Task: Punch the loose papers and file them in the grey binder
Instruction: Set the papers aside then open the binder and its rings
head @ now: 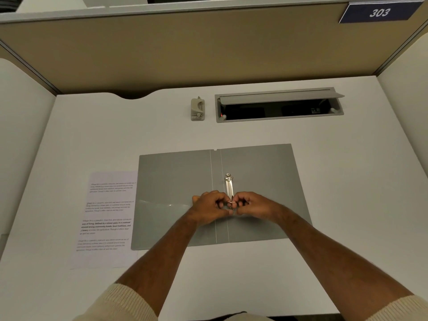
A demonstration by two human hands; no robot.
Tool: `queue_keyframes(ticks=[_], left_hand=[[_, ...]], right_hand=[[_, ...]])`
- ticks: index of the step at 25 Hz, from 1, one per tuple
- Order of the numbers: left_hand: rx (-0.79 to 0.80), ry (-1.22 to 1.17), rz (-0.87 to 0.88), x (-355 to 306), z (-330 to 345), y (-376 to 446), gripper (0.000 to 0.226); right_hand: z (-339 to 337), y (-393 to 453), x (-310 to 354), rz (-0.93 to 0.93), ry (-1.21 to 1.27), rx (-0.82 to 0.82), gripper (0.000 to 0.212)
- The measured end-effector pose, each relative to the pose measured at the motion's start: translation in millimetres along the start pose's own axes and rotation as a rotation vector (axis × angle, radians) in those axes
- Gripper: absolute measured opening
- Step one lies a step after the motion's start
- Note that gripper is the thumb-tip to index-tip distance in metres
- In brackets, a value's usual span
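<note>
**Sam:** So, where is everything right now?

**Me:** I see the grey binder [254,193] lying open and flat on the white desk [347,181], right in front of me. My left hand [209,208] and my right hand [252,206] are both on the near end of the metal ring clip [229,188] in the middle. The fingers of both hands are curled and pinch the little ring from each side.

**Sam:** And the papers?

**Me:** The loose papers [106,218] lie flat just left of the binder, touching its left edge. The hole punch [197,109] sits far back, well apart from them, next to the open cable box [278,105].

**Sam:** How will those things feel?

**Me:** I think the paper is light and floppy. It will bend if I lift it by one corner, so I would slide it and take it by the long side. The binder cover looks thin and a bit shiny, so it may slip on the desk. The ring is small and stiff, I guess. It needs a firm pull from both sides and could snap back on a finger.

**Sam:** Is there room to move?

**Me:** Yes, I think so. Bare desk lies to the right and behind the binder. Walls stand at the back and both sides, and the papers sit near the front edge.
</note>
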State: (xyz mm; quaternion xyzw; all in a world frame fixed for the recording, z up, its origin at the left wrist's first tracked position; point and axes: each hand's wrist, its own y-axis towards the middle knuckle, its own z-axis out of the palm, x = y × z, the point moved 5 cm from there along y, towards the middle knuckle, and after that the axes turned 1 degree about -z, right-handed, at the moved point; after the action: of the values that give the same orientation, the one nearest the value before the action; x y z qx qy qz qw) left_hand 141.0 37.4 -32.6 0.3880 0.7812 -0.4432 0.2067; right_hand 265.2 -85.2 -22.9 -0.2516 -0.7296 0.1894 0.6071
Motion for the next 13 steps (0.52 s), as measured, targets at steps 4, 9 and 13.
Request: queue_keyframes(ticks=[4,9,13], left_hand=[[0.001,0.013,-0.012,-4.2,-2.9,0.0,0.057],[0.002,0.034,-0.014,-5.5,-3.8,-1.0,0.033],[0.003,-0.006,0.006,-3.2,-5.4,-1.4,0.021]], right_hand=[[0.8,2.1,-0.8,0.002,-0.001,0.010,0.015],[2.6,2.0,-1.5,-0.014,0.003,0.008,0.016],[1.0,0.9,-2.4,-0.029,0.006,0.011,0.019]])
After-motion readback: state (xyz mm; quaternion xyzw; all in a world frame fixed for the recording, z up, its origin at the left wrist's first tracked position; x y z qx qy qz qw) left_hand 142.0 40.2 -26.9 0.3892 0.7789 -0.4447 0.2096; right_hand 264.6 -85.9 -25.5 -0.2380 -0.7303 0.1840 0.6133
